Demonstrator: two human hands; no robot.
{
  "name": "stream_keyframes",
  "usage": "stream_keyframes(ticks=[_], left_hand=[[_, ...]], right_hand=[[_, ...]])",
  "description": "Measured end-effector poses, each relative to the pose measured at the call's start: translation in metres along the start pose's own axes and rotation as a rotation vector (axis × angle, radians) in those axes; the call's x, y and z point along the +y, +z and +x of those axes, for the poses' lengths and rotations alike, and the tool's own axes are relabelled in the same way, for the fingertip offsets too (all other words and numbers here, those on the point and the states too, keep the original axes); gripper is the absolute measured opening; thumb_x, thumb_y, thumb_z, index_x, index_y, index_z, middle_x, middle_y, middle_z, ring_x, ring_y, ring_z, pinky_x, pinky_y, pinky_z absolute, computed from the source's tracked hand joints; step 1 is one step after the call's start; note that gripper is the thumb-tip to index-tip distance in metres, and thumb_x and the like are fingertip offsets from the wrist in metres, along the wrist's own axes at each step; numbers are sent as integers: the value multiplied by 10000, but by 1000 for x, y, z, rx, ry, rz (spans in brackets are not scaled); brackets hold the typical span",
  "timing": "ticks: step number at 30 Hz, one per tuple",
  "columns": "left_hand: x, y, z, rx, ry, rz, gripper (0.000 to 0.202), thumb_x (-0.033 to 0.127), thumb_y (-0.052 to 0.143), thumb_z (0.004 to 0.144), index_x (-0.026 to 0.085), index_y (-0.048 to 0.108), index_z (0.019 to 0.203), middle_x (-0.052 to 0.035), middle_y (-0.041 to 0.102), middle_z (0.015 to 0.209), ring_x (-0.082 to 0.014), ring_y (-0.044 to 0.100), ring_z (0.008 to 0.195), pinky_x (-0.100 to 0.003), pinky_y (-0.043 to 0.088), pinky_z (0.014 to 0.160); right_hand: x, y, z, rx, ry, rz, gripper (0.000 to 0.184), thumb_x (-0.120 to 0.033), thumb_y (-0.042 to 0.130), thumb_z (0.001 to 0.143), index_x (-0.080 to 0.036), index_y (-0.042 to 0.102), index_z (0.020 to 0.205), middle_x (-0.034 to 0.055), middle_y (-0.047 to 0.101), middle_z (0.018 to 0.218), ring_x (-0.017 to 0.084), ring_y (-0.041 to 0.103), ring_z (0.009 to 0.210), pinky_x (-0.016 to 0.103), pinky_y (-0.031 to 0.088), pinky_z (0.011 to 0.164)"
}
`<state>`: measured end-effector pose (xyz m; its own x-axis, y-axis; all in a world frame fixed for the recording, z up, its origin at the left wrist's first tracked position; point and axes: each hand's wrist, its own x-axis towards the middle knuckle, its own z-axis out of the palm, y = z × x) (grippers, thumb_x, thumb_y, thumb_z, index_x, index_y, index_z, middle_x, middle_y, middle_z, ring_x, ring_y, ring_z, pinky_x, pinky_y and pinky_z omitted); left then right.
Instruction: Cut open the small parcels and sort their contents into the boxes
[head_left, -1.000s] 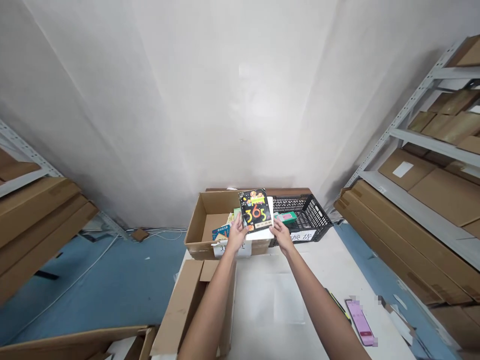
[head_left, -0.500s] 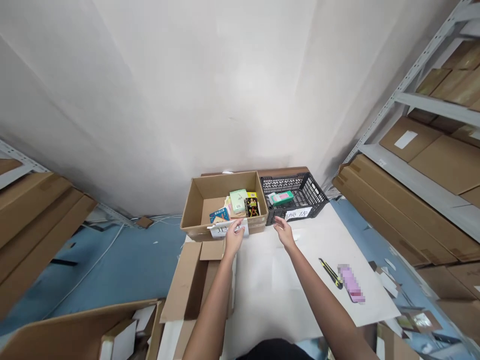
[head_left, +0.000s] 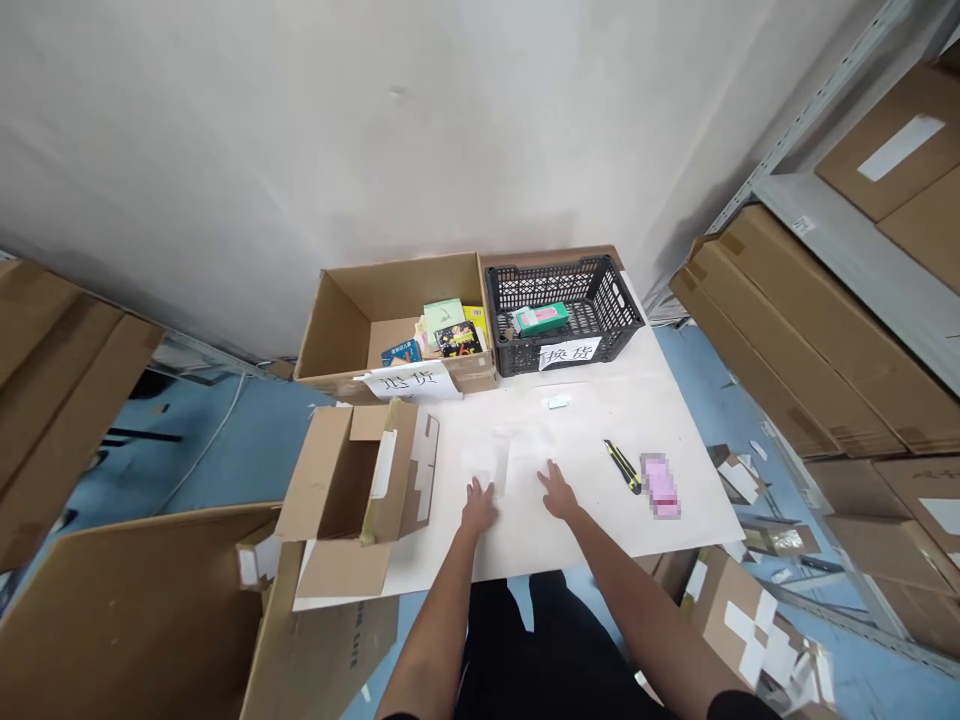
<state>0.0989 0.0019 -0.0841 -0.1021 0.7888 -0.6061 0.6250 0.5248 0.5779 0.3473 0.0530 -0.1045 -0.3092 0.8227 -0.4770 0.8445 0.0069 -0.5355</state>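
Observation:
My left hand (head_left: 478,506) is over the white tabletop (head_left: 517,545) near its front edge, fingers apart, with nothing in it. To its right my right hand (head_left: 558,491) also has spread fingers and is bare. Left of my left hand stands an open cardboard carton (head_left: 405,470) with its flaps folded out. Behind it, a larger cardboard box (head_left: 397,270) holds several small books (head_left: 444,318) and bears a handwritten paper sign (head_left: 411,381). Beside that box is a black plastic crate (head_left: 525,360) with a green and pink box (head_left: 541,318) inside.
A yellow-black utility knife (head_left: 623,467) and a blurred-out pink item (head_left: 660,487) lie to the right. A small pale piece (head_left: 557,403) sits before the crate. Shelving with cartons (head_left: 780,320) rises at right. A big open box (head_left: 135,620) stands at lower left.
Both hands have come back from beside the cardboard box and crate to the tabletop nearer me, their fingers still apart. My view has tilted further down.

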Motion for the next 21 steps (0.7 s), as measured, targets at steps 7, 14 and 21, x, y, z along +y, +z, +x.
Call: stream_keyframes(ticks=[7,14,21], left_hand=[[25,52,-31,-58,54,28,807,129,584,731,142,465,1529,-167,343,1667,-324,204,1585,-549,260,1266],[88,12,-76,-61,563,-328,529,216,529,839,256,694,1340,-49,576,1521,-243,431,1492,-509,304,1271],[16,-170,-150,572,544,-492,317,381,657,875,305,779,1157,-74,722,1291,-296,557,1349,-491,342,1243]], right_hand=[[-13,11,-34,78,36,520,497,-419,670,811,-182,746,1242,158,623,1447,321,511,1411,465,407,1150],[-80,-29,-45,214,34,1210,486,-614,734,707,-155,753,863,45,750,758,227,691,758,349,546,755],[-209,-63,-63,513,-52,1118,486,-427,819,654,-189,703,1062,44,750,951,239,677,842,318,533,741]])
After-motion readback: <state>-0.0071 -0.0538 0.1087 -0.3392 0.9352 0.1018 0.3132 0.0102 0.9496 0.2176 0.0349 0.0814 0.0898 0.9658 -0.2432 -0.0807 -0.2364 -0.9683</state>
